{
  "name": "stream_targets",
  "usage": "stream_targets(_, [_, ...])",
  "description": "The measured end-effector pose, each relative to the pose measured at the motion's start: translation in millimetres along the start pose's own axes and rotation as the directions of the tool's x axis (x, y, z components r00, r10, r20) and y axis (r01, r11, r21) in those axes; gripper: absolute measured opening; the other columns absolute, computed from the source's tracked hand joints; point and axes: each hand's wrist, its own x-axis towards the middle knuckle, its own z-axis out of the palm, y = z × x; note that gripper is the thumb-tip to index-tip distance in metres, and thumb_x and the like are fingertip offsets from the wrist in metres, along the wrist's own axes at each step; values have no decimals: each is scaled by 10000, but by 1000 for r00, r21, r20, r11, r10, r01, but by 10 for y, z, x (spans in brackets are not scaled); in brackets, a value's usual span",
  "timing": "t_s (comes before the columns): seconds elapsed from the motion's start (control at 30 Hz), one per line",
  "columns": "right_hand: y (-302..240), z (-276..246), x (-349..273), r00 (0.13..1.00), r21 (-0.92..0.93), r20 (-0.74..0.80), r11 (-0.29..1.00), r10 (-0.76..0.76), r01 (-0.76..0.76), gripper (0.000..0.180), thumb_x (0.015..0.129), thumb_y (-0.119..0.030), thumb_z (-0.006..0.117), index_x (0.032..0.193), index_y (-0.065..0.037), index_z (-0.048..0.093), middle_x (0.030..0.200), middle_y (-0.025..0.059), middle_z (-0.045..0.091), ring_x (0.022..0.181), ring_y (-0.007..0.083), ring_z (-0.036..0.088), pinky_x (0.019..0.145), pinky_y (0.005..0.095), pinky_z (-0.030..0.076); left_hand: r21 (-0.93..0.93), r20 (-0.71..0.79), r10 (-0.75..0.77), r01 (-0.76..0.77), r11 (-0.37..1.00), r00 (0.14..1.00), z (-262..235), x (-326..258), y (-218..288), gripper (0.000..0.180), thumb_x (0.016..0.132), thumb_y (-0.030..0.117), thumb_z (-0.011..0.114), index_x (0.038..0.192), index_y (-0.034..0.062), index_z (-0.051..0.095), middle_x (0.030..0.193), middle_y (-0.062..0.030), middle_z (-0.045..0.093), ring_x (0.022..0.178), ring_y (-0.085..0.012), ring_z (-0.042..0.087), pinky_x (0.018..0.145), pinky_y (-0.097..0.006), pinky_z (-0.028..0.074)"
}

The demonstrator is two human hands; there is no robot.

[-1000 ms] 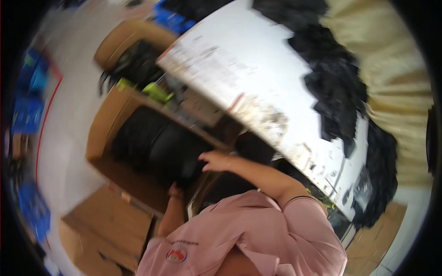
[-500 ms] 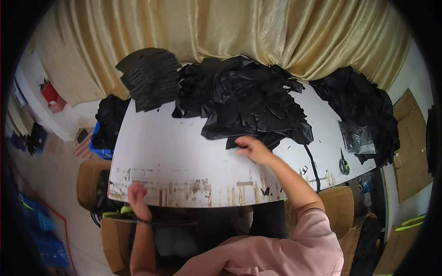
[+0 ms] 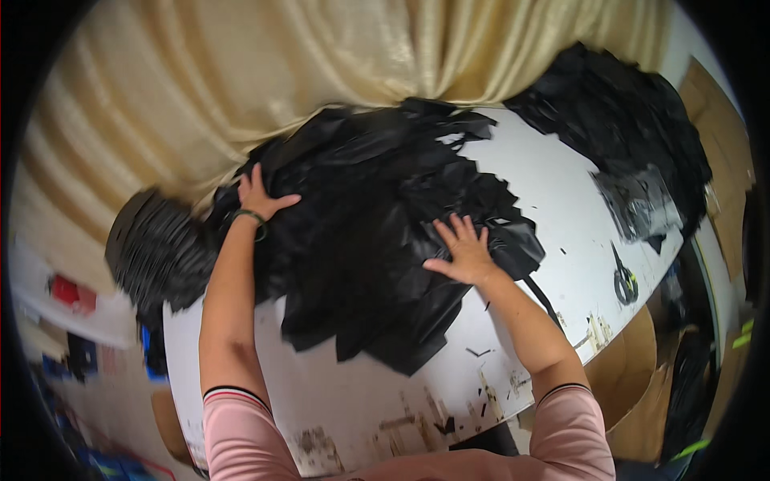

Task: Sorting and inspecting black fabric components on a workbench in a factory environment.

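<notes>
A wide heap of thin, flat black pieces of sheet material [image 3: 353, 248] spreads over the white table [image 3: 293, 393]. On the heap's left part lies my left hand [image 3: 263, 199], its fingers spread and a dark band round the wrist. My right hand [image 3: 464, 252] rests on the right part of the same heap, fingers apart. Neither hand grips anything that I can see. Left of my left forearm is a neater, layered stack of black pieces [image 3: 160, 248], somewhat blurred.
Scissors with black and yellow-green handles [image 3: 625, 284] lie at the right. Beyond them are a clear plastic bag [image 3: 638, 204] and another black pile [image 3: 618, 112]. A gold curtain [image 3: 321, 48] hangs behind the table. A cardboard box [image 3: 630, 377] stands below its right edge.
My left hand has moved from the table's front edge up onto the heap. The right hand has opened flat on it. The heap now spreads nearer to me, and the view has shifted and turned.
</notes>
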Motion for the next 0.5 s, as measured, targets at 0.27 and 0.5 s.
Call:
stream_targets(0.27, [7,93,-103,995,-45,-57,996,-76,74,920,798,-748,465,1492,-169,291,1543,201,205,1434,419,120,1110,641,41,45,261,25,-38,998,965,818,603,-80,1312,432,598,878,1417,-46,298,1466,-224,328,1357,-350,334,1123,-410,300])
stream_targets(0.5, [-125,73,-154,986,-22,-72,989,-148,147,901,806,-745,456,1488,-176,307,1541,204,207,1436,422,108,1112,635,31,36,-50,70,-69,997,996,807,346,-72,512,580,295,824,935,-36,662,962,-236,680,941,-374,654,821,-421,525])
